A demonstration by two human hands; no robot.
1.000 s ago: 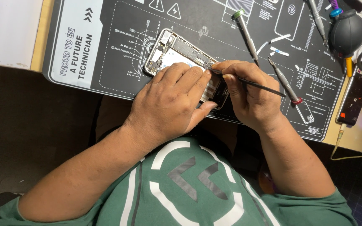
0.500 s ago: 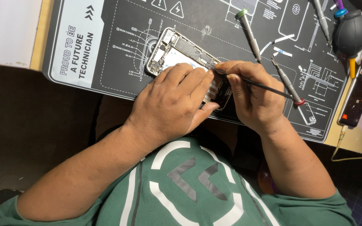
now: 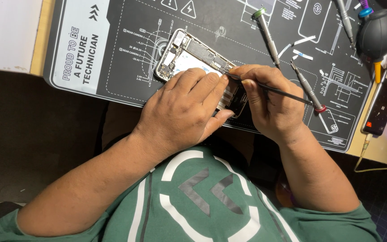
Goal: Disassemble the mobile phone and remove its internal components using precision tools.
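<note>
Pinching a thin black tool [image 3: 274, 91], right hand [image 3: 272, 105] points it leftward into the opened phone [image 3: 193, 62]; left hand [image 3: 182, 110] lies flat on the phone, fingers extended.

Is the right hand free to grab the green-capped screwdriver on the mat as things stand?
Probably not at once: the right hand is holding a thin black tool at the opened phone. The green-capped screwdriver itself lies uncovered just beyond.
</note>
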